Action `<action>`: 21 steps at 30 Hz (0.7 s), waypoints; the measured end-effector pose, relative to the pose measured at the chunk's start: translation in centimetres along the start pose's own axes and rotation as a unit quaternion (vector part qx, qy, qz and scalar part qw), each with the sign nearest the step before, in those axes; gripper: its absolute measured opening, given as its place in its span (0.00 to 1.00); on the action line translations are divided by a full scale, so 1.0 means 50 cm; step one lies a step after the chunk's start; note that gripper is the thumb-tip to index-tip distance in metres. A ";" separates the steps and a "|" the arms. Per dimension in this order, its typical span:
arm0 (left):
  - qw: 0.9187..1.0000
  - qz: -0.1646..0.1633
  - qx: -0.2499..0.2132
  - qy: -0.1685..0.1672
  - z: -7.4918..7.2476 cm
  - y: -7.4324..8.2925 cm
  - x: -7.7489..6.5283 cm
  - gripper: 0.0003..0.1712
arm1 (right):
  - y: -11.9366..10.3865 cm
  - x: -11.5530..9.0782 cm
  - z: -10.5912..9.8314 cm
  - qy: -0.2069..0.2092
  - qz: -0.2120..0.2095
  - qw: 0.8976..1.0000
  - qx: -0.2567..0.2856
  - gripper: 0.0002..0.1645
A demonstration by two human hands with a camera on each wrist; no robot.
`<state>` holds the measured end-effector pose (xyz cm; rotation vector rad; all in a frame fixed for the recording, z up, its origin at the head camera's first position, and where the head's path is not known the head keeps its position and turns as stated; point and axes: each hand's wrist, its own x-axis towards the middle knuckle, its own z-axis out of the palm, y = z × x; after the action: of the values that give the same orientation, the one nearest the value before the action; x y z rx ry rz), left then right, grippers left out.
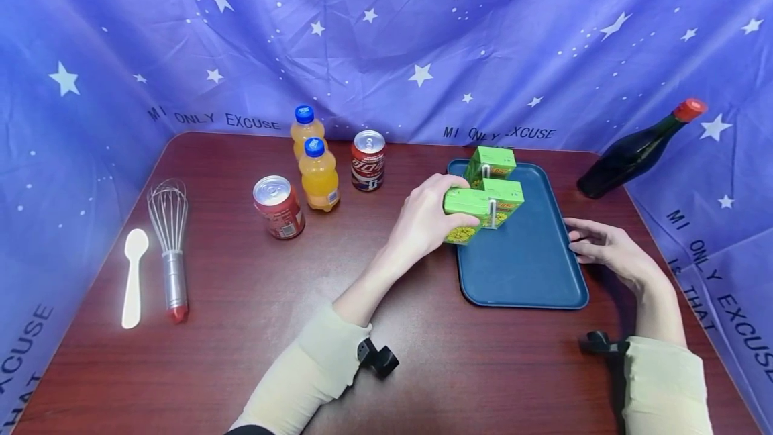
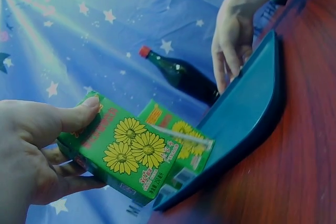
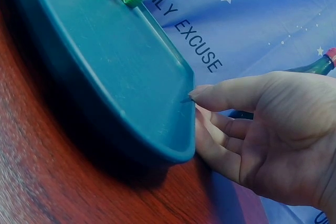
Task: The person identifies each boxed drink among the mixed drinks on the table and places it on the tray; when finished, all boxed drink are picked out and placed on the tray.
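My left hand (image 1: pixel 425 217) grips a green drink carton (image 2: pixel 139 153) with yellow flowers on its front, thumb on one face and fingers behind. The carton is over the left edge of the blue tray (image 1: pixel 519 267), right beside a second green carton (image 1: pixel 507 203) that stands on the tray with a straw on its side. Behind them, a third green carton (image 1: pixel 495 160) stands near the tray's back left corner. At the tray's right edge, my right hand (image 3: pixel 262 129) holds the rim, thumb tip at the top and fingers against the outer side.
A dark bottle with a red cap (image 1: pixel 634 153) leans at the back right. Left of the tray stand two orange juice bottles (image 1: pixel 320 180), a dark red can (image 1: pixel 368 163) and a red can (image 1: pixel 280 210). Farther left lie a whisk (image 1: pixel 172 254) and a white spoon (image 1: pixel 133 280).
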<state>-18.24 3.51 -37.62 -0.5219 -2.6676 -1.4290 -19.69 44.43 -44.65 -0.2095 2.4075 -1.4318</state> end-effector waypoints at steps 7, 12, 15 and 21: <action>1.000 0.005 -0.001 -0.003 0.033 0.023 -0.008 0.29 | 0.000 0.000 -0.002 -0.001 -0.001 1.000 0.003 0.30; 1.000 -0.006 0.003 -0.008 0.059 0.030 -0.012 0.29 | -0.001 0.000 -0.002 -0.001 -0.001 1.000 -0.005 0.30; 1.000 -0.011 0.008 -0.014 0.074 0.032 -0.014 0.30 | -0.003 -0.001 -0.003 0.001 0.003 1.000 -0.014 0.31; 0.999 -0.023 0.017 -0.021 0.101 0.033 -0.016 0.31 | -0.003 -0.002 -0.002 0.003 0.005 1.000 -0.015 0.31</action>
<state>-16.47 8.26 -39.34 -0.4967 -2.7487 -1.3957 -19.63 44.48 -44.47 -0.2011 2.4326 -1.3958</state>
